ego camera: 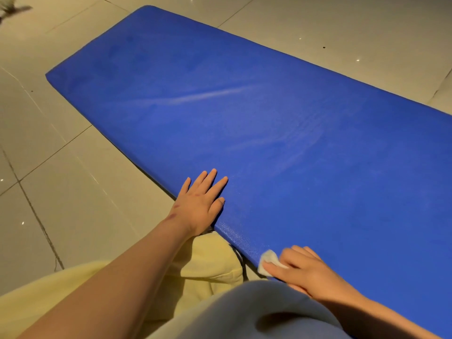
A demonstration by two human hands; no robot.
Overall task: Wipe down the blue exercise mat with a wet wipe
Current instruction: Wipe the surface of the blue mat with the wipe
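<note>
- Two bare hands are resting on the blue exercise mat (269, 118), both close to its near-left edge.
- One, the left hand (200, 204), is lying flat and released, fingers straight and a little spread, grasping nothing. Its wrist is hanging just past the mat's edge.
- Its partner, the right hand (300, 267), is grasping the wet wipe (269, 260), with fingers curled over it and pressing it onto the mat right at the near edge.
- Most of the wipe is hiding under those fingers. Only a small bunched white wad is peeking out on the left.
- Lengthwise, the mat is lying flat on the tiled floor (61, 192), running from far left to near right.
- Its right end is being cut off by the frame, and its near corner is disappearing behind the right forearm and clothing.
- Pale streaks are crossing the middle of the mat. Whether they are wet marks or glare is hard to make out.
- Some yellow fabric (208, 260) is lying at the near left, under the left forearm and touching the mat's edge. What it is cannot be told.
- Near the bottom, a rounded grey-blue fabric (256, 309) is filling the frame and covering part of the right forearm.
- At the far-left corner, a dark blurred shape (12, 9) is being cut off by the frame and cannot be identified.
</note>
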